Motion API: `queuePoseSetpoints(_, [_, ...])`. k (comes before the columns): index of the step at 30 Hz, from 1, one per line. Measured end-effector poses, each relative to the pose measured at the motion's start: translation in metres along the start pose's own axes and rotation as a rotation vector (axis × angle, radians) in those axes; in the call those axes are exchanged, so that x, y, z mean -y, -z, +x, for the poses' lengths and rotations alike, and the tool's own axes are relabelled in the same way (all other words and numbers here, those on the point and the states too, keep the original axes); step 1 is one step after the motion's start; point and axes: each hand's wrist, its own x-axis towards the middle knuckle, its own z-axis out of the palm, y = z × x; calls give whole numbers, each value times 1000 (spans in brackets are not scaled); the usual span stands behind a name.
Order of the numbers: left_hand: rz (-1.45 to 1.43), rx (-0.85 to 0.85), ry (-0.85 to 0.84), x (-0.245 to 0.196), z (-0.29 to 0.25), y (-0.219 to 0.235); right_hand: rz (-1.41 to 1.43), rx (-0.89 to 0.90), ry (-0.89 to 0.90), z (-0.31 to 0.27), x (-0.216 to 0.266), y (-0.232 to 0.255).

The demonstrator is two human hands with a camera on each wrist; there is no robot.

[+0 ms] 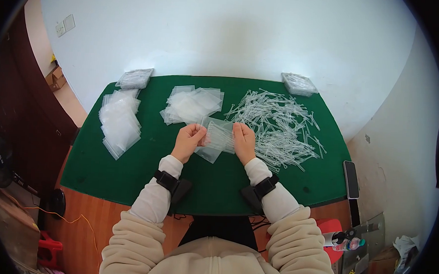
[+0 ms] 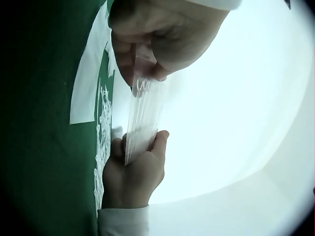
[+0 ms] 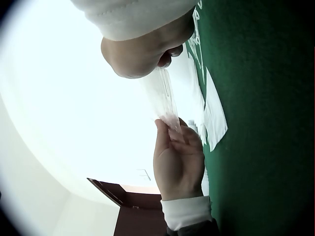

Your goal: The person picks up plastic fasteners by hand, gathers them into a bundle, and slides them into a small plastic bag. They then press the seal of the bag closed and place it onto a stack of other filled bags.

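Head view: one clear plastic bag (image 1: 221,133), with slender sticks showing through its film, is held above the middle of the green desk (image 1: 153,175)—its long axis running left to right. The left hand (image 1: 188,141) pinches its left end; the right hand (image 1: 244,142) grips its right end. Two piles of flat, square-cornered translucent bags, left pile (image 1: 120,124) and middle pile (image 1: 194,105), lie left of one tangled heap of clear sticks (image 1: 284,130)—too many to count. Two clear boxes, left box (image 1: 135,78) and right box (image 1: 299,84), occupy the far corners.
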Motion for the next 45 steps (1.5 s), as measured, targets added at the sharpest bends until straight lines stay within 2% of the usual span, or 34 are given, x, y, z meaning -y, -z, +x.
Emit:
queuePoseSetpoints(5, [93, -69, -70, 0, 1, 1, 15, 4, 55, -1, 8, 0])
queuePoseSetpoints(8, [214, -10, -36, -7, 0, 6, 423, 73, -336, 3, 14, 11])
queuePoseSetpoints(9, [214, -11, -37, -7, -1, 5, 422, 74, -335, 4, 14, 10])
queuePoseSetpoints(12, [401, 321, 113, -7, -9, -4, 366, 178, -483, 6, 16, 10])
queuePoseSetpoints(13, [401, 321, 111, -7, -9, -5, 366, 178, -481, 5, 16, 8])
queuePoseSetpoints(16, [406, 333, 72, -4, -10, -6, 102, 414, -189, -4, 12, -1])
queuePoseSetpoints(21, [445, 290, 1, -1, -10, -7, 69, 414, -188, -4, 10, -1])
queuePoseSetpoints(24, [605, 197, -225, 0, -8, -6, 67, 357, -227, -5, 9, -3])
queuePoseSetpoints(28, [496, 143, -174, 1, -8, -10, 118, 352, -167, -6, 12, -5])
queuePoseSetpoints(33, [547, 144, -201, 4, -5, -6, 162, 359, -138, -9, 16, -8])
queuePoseSetpoints(36, [669, 119, -314, 5, -4, -5, 106, 294, -104, -10, 15, -8])
queuePoseSetpoints(40, [679, 114, -273, -3, -3, 2, 140, 210, -161, -4, 13, 0])
queuePoseSetpoints(45, [693, 80, -305, -7, -3, 4, 173, 139, -128, 1, 9, 3])
